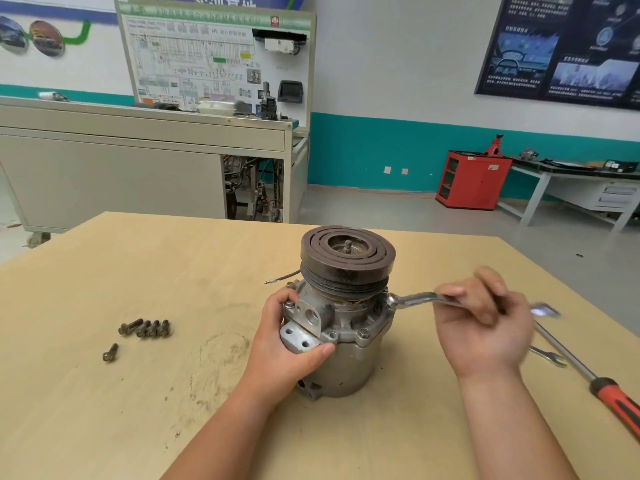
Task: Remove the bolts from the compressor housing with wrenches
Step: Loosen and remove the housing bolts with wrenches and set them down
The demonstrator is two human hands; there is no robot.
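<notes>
Where the compressor housing (349, 362) stands upright mid-way across the tabletop (104, 410), I see a screwdriver (588, 372) and spare wrench (549, 356) lying near the right edge, and loose bolts (145, 328) toward the left edge. Left hand (287, 341): fingers curled round the housing's mounting flange. Right hand (485, 327): fingers curled on the wrench (412, 300), its head seated at the housing's right rim.

my right grip (485, 323) is motion-blurred and covers the middle of the silver ring wrench (412, 299), whose far end is a bright smear. i cannot see what sits under its ring head. the thin silver open-end spanner (550, 358) is half hidden behind that grip. the red-and-black-handled screwdriver (613, 396) runs off the right edge. my left grip (287, 344) hides the left flank of the grey metal compressor housing (346, 368).
</notes>
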